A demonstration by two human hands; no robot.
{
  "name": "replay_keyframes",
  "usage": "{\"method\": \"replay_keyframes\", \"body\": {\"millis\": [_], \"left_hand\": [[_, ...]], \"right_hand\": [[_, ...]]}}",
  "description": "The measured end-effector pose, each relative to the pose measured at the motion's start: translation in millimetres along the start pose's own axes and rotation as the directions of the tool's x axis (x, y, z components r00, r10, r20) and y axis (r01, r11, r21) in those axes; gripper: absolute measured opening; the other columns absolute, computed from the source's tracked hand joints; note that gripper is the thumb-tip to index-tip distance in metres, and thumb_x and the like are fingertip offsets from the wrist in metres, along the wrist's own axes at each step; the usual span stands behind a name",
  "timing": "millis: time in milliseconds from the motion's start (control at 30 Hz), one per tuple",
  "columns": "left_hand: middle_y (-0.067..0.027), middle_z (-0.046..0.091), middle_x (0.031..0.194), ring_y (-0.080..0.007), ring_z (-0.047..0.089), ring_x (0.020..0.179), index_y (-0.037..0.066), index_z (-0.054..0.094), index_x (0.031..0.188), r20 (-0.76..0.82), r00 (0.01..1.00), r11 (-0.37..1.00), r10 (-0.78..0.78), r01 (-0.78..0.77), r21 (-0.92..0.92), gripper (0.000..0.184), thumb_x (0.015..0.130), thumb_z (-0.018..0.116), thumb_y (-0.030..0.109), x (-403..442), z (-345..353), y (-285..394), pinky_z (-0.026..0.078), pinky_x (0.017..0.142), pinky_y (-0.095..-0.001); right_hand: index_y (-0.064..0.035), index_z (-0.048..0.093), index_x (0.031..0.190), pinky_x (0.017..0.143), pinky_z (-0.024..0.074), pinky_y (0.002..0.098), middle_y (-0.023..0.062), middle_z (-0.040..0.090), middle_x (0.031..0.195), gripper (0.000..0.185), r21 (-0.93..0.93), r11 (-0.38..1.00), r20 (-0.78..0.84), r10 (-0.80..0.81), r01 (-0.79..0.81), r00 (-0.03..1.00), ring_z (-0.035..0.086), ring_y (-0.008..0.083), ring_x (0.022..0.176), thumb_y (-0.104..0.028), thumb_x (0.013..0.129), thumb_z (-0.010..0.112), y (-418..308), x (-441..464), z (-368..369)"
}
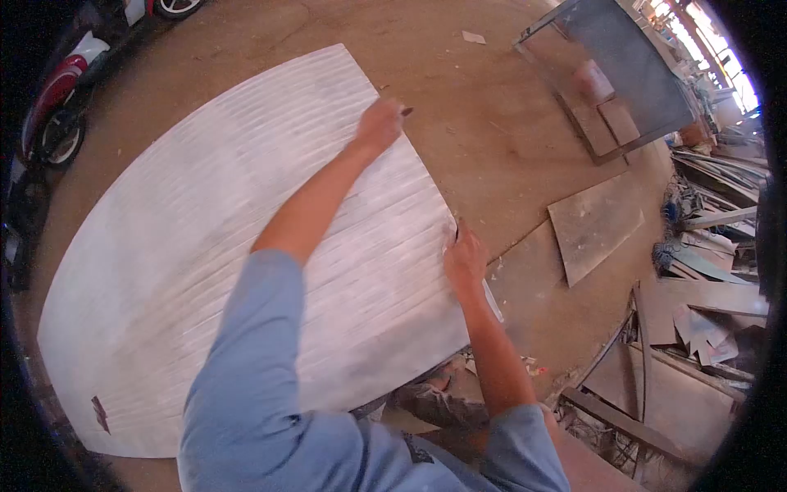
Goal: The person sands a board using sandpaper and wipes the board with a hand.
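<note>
The left hand is curled into a loose fist over the ridged white panel, near its right edge, with the tip of one small dark object jutting past the fingers. The right hand is bent around or against that same edge, nearer the body; whether it grips anything is too blurred to tell. The single panel spreads below and left of both hands, its ribs running across it, one dark mark near its lower left corner. What supports it is hidden.

Around it lies a dusty brown floor. Beyond the right hand are one flat board and, farther off, one grey metal frame. Scrap pieces, too jumbled to count, crowd the right side; two wheels show at upper left.
</note>
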State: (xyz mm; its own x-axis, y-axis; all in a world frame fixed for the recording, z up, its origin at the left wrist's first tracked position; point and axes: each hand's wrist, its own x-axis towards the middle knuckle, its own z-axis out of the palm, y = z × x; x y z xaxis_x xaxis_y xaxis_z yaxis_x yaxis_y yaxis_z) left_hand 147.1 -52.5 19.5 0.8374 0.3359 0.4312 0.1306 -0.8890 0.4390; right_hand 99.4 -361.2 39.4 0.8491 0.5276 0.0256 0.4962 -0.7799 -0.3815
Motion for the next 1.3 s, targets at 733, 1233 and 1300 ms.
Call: {"method": "replay_keyframes", "body": {"millis": [733, 1233, 1300], "left_hand": [[-0.019, 0.057, 0.087, -0.0361, 0.055, 0.089, 0.001, 0.059, 0.083, 0.041, 0.999, 0.999, 0.006, -0.004, -0.041, 0.012, 0.08, 0.057, 0.013, -35.6, -35.4, -10.9, 0.045, 0.077, -0.0458], [-0.0198, 0.06, 0.088, -0.0367, 0.056, 0.092, 0.002, 0.063, 0.086, -0.089, 0.996, 1.0, 0.003, -0.001, 0.021, 0.015, 0.082, 0.049, 0.008, -21.5, -20.0, 9.0, 0.047, 0.08, -0.0474], [-0.0196, 0.059, 0.085, -0.0373, 0.056, 0.09, 0.002, 0.062, 0.083, -0.103, 0.995, 0.999, 0.009, -0.005, 0.044, 0.015, 0.084, 0.051, 0.012, -60.7, -53.0, -16.8, 0.046, 0.08, -0.0476]], "right_hand": [[0.0007, 0.058, 0.115, 0.081, 0.0439, 0.0501, 0.0258, 0.064, 0.095, 0.041, -0.018, 1.0, -0.084, -0.01, 0.009, 0.996, 0.06, 0.0432, 0.091, -0.033, 0.093, 0.05, -1.0, 5.2, 4.6], [-0.0029, 0.05, 0.129, 0.097, 0.0387, 0.0475, 0.0251, 0.054, 0.124, 0.049, -0.136, 0.99, 0.038, 0.026, -0.02, 0.999, 0.051, 0.0398, 0.115, -0.038, 0.096, 0.043, 16.1, 4.5, 21.5], [-0.0025, 0.05, 0.129, 0.098, 0.0385, 0.0476, 0.025, 0.054, 0.124, 0.05, -0.082, 0.994, 0.106, 0.086, -0.078, 0.991, 0.051, 0.04, 0.115, -0.04, 0.096, 0.042, -14.1, 5.1, -6.4]]}}
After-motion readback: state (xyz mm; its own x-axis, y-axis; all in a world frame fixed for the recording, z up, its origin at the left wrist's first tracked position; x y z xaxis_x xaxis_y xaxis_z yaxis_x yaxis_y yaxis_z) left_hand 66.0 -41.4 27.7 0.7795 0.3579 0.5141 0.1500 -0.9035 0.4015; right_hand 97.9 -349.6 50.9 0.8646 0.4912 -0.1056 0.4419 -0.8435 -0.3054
